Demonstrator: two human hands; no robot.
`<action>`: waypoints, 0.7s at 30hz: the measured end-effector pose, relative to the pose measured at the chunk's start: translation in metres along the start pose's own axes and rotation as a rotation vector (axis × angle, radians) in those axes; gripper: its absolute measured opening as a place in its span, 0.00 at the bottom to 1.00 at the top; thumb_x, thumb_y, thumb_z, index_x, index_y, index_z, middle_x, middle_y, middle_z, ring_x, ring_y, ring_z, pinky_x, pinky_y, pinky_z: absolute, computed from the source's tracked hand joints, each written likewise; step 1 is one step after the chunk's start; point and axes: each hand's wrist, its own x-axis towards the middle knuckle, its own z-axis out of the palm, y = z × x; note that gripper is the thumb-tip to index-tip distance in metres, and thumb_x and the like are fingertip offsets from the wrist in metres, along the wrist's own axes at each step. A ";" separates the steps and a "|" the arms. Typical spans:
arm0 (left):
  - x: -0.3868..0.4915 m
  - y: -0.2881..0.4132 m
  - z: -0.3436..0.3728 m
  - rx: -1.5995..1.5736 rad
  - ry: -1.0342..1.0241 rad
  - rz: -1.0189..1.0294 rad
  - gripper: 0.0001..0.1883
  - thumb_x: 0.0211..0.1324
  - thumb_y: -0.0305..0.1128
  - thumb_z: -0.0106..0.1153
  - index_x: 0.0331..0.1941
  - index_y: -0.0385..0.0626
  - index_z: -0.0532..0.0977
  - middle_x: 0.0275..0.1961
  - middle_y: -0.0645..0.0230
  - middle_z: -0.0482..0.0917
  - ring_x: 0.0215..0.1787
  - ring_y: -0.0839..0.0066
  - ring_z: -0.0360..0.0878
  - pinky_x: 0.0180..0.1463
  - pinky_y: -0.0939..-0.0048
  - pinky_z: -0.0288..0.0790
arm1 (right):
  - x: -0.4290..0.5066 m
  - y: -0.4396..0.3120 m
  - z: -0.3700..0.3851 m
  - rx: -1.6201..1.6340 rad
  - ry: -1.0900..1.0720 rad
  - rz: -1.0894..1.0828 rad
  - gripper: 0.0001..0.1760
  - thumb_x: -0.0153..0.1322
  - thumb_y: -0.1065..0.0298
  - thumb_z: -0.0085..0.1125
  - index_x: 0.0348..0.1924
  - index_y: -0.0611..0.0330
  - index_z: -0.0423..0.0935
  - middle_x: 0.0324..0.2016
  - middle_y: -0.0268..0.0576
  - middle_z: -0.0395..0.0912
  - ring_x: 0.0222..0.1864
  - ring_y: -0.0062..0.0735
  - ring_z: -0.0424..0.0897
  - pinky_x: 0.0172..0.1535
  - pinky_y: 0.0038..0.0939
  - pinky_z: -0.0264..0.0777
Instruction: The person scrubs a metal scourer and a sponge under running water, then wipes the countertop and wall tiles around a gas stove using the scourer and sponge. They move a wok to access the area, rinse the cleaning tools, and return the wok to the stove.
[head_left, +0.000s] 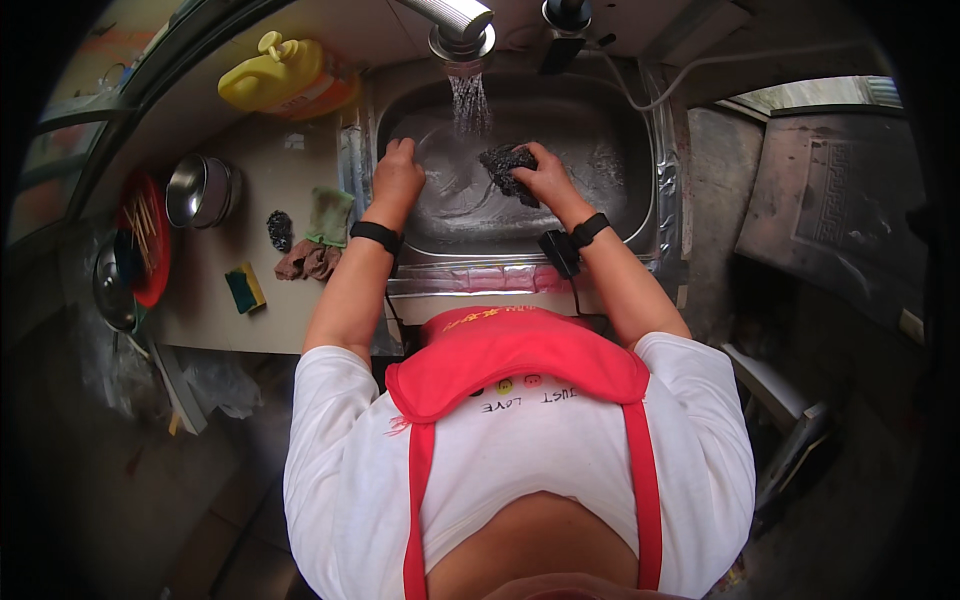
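Observation:
Water runs from the faucet (459, 43) into a stainless steel sink (600, 225). In my right hand (546, 176) is a dark mesh scouring pad (507, 172), held over the middle of the basin. My left hand (398, 174) is at the basin's left rim with its fingers bent; whether it grips the rim or anything small cannot be told. Black bands circle both wrists.
Left on the counter lie a green cloth (330, 216), a brown cloth (307, 261), a steel wool pad (279, 230), a sponge (245, 288), metal bowls (196, 191) and a red plate (158, 247) with wooden sticks. A yellow jug (289, 79) stands behind.

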 end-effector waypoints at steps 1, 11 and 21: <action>-0.002 -0.003 0.005 -0.078 -0.033 -0.098 0.08 0.42 0.22 0.52 0.30 0.41 0.68 0.32 0.51 0.74 0.29 0.47 0.75 0.32 0.55 0.70 | 0.004 0.000 0.007 -0.119 -0.047 -0.078 0.19 0.59 0.72 0.59 0.44 0.64 0.73 0.34 0.46 0.80 0.37 0.31 0.79 0.42 0.30 0.72; -0.031 0.033 0.051 -0.544 0.070 -0.317 0.07 0.44 0.19 0.49 0.24 0.40 0.62 0.17 0.68 0.66 0.16 0.75 0.71 0.20 0.72 0.68 | 0.036 0.019 0.075 -0.053 -0.274 0.173 0.22 0.59 0.69 0.58 0.46 0.68 0.74 0.38 0.54 0.79 0.43 0.47 0.78 0.48 0.34 0.70; -0.020 0.038 0.055 -0.431 0.103 -0.265 0.04 0.45 0.21 0.50 0.24 0.41 0.65 0.18 0.69 0.66 0.18 0.76 0.68 0.21 0.72 0.66 | 0.058 0.066 0.087 -0.311 -0.265 0.139 0.18 0.59 0.74 0.52 0.43 0.63 0.77 0.37 0.56 0.80 0.40 0.54 0.79 0.44 0.38 0.72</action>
